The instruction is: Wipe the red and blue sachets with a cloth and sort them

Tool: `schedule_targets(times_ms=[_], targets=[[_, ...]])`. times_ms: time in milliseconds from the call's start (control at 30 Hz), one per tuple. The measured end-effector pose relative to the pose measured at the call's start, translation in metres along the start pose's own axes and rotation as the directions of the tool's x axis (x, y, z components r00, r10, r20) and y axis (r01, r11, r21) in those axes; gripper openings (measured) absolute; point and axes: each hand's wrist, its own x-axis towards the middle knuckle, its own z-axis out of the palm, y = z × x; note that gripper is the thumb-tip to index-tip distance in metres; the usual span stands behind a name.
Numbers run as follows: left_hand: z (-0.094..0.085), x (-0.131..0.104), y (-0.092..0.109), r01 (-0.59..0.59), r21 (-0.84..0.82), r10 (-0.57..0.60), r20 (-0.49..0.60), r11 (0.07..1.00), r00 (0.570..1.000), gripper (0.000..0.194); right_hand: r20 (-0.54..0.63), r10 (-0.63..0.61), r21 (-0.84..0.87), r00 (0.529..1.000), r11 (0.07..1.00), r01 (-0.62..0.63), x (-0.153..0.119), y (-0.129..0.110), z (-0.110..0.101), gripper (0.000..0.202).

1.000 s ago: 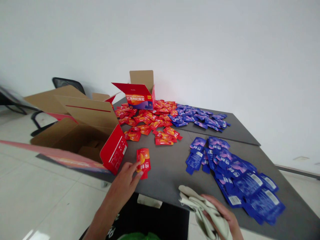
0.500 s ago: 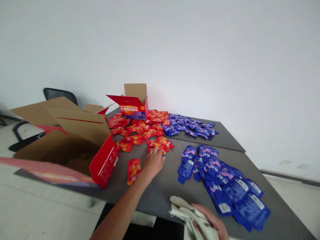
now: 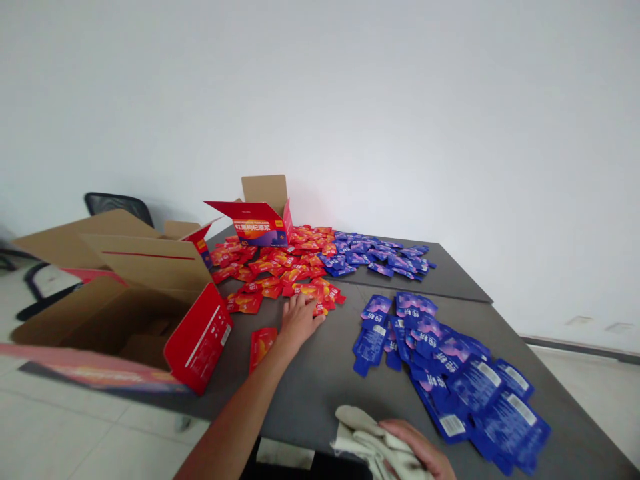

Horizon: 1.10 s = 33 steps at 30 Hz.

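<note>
Forward from the lone red sachet (image 3: 261,343) to a small cluster of red sachets (image 3: 324,293), my left hand (image 3: 299,323) has moved over the last second. Nearest to me, my right hand (image 3: 419,445) is closed around a bunched pale cloth (image 3: 361,439) at the near edge of the table (image 3: 335,373). Just right of it, blue sachets (image 3: 445,357) overlap in a loose spread running forward. The lone red sachet lies beside my left forearm, partly covered by it, and well left of that hand stands an open carton (image 3: 197,343), flaps up. My left fingers are bent and slightly parted at the cluster's near side; I cannot tell whether they pinch a sachet. Beyond that hand spreads a red heap (image 3: 273,267), with a blue heap (image 3: 357,259) on its right and an open printed box (image 3: 260,232) behind.
</note>
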Motion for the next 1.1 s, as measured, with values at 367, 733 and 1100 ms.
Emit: schedule_targets(times_ms=[367, 733, 1100], targets=[[-0.019, 0.002, 0.005, -0.082, 0.027, 0.079, 0.097, 0.996, 0.992, 0.033, 0.042, -0.009, 0.084, 0.999, 0.996, 0.006, -0.01, 0.012, 0.003, 0.038], [-0.037, -0.016, 0.018, -0.15, -0.131, 0.158, 0.06, 0.98, 0.986, 0.017, 0.003, 0.0, 0.089, 1.0, 0.996, 0.0, 0.0, -0.032, -0.002, 0.04], [-0.043, -0.131, 0.009, 0.059, -0.692, 0.069, 0.156, 0.72, 0.985, 0.026, -0.018, 0.12, 0.028, 0.993, 0.992, -0.119, -0.003, -0.033, -0.005, 0.027]])
